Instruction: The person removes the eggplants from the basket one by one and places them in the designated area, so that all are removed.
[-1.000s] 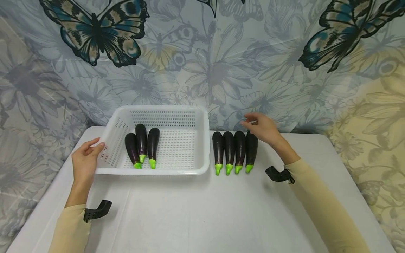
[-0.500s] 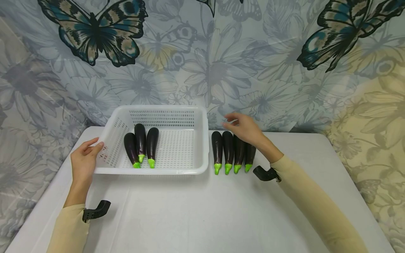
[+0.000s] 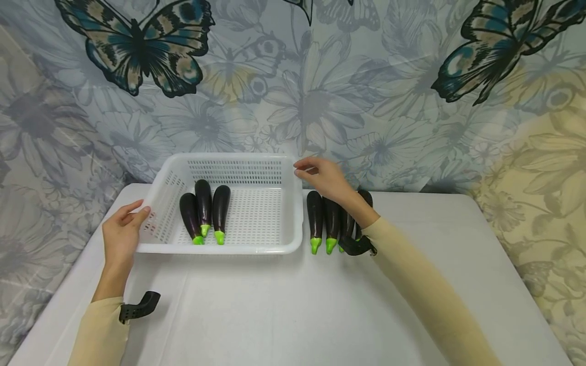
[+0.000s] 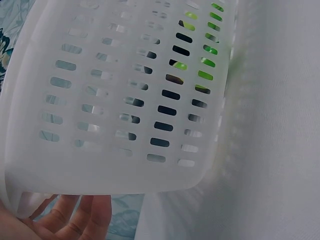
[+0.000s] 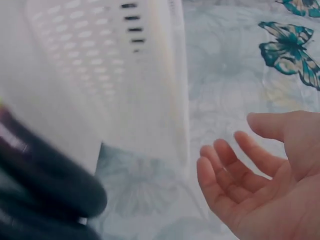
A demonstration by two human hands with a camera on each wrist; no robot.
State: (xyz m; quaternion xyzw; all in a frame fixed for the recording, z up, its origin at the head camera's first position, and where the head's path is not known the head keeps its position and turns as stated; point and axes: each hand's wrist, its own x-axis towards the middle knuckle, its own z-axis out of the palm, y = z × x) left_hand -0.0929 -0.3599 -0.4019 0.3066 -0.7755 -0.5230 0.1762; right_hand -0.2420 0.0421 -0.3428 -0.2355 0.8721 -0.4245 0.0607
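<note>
A white plastic basket (image 3: 220,249) with slotted walls stands left of the middle of the table. Three eggplants (image 3: 222,207) with green stems lie in its left half. My left hand (image 3: 121,231) grips the basket's left rim; the left wrist view shows its fingers (image 4: 70,220) below the corner of the basket wall (image 4: 100,165). Close to the basket's right back corner is my right hand (image 3: 328,179), its fingers loosely bent and holding nothing. A gap between this hand (image 5: 260,185) and the basket (image 5: 145,110) shows in the right wrist view. My right forearm partly covers several eggplants (image 3: 315,213) in a row.
White cloth covers the table (image 3: 256,305). Behind it hangs a fabric backdrop (image 3: 320,101) printed with flowers and butterflies. A black camera mount is strapped on each wrist, the left mount (image 3: 139,306) over the table and the right mount (image 3: 357,246) over the row's stem ends.
My right hand has moved left from above the row of eggplants to the basket's right rim. The left hand, the basket and the eggplants have stayed in place.
</note>
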